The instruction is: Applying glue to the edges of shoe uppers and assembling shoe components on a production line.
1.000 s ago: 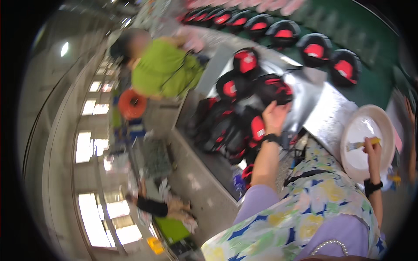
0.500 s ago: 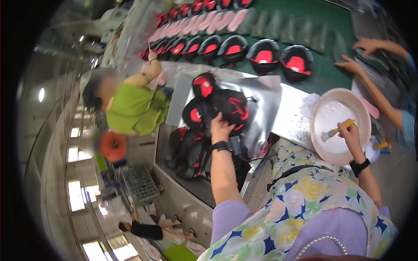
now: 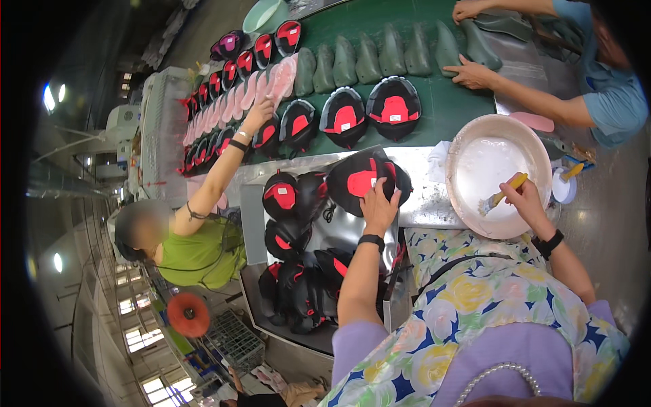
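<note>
My left hand (image 3: 380,209) is closed on the edge of a black and red shoe upper (image 3: 349,178), lifted above the metal tray at the belt's near side. The thumb and fingers lie over its red lining, beside a small white label. My right hand (image 3: 527,201) grips a brush (image 3: 500,198) by its yellow handle. Its pale bristles hang inside a large white basin (image 3: 456,169) that holds white liquid. More black and red uppers (image 3: 298,288) lie heaped in the grey bin to the left of my left arm.
Across the green belt (image 3: 454,108) run rows of uppers, pink insoles (image 3: 254,88) and green shoe lasts (image 3: 366,57). One co-worker in green (image 3: 210,251) reaches over the insoles from the left. Another's hands (image 3: 475,71) handle lasts at far right. A small white pot (image 3: 564,186) stands beside the basin.
My left hand has picked an upper off the pile and moved it right, toward the basin. The brush stays over the basin. The left co-worker's arm now reaches farther over the belt.
</note>
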`<state>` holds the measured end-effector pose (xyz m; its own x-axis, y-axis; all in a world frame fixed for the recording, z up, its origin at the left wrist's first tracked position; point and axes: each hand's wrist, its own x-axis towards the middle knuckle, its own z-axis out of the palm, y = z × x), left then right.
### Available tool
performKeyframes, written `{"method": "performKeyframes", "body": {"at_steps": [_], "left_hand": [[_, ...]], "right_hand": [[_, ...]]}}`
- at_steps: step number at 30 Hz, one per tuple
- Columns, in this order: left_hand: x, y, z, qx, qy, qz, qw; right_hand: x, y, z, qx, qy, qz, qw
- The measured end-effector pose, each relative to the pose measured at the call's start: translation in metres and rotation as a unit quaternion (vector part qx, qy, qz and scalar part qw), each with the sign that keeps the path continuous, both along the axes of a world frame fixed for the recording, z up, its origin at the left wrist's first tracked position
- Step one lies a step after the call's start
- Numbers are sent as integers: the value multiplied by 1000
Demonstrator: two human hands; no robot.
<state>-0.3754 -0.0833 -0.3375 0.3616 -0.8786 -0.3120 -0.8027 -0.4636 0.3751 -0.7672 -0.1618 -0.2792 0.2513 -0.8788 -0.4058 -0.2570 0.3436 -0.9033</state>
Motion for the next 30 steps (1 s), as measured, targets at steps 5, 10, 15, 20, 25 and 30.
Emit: {"method": "performKeyframes", "body": {"at_steps": [5, 10, 15, 20, 25, 30], "left_hand": [[-37, -4, -11, -108, -180, -66, 975], [-9, -19, 5, -53, -8, 48, 997], [23, 42, 73, -351, 660, 268, 608], [53, 155, 7, -219, 695, 493, 476], [61, 172, 2, -186, 382, 517, 743], [19, 116, 55, -148, -177, -67, 971]], "right_hand": [[-3, 7, -5, 12, 6, -11, 1000], [2, 4, -10, -14, 0, 16, 1000], [-6, -2, -16, -24, 9, 5, 1000], [1, -8, -20, -26, -1, 34, 999], [7, -15, -20, -42, 0, 67, 997], [4, -14, -18, -41, 0, 47, 998]]}}
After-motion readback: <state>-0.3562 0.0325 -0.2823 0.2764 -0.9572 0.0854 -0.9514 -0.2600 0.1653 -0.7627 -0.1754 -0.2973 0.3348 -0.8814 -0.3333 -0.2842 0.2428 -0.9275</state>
